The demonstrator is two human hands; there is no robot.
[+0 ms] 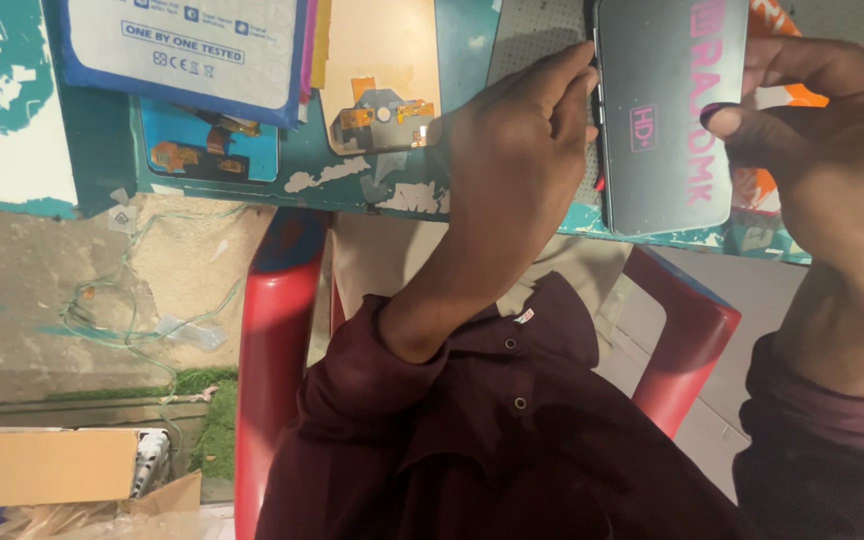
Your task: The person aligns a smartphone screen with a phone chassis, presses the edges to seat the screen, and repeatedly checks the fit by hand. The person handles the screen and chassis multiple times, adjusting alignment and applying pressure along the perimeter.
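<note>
At upper right of the frame, both hands grip the dark phone panel [664, 110]: left hand [512, 150] pinching its left edge, right hand [822, 140] clamping the other; steady, even pressure seems wise.

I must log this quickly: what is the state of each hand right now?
Left hand: fingers closed on the left edge of the dark phone screen panel.
Right hand: gripping the panel's right edge, thumb on its face.

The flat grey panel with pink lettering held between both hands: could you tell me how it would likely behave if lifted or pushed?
The grey panel looks thin and flat, so probably light and fairly stiff. Its glossy face suggests it could slip; the left hand and right hand grip it by its edges. Being so thin, it is likely fragile if bent, and it would slide over the teal table rather than roll.
</note>
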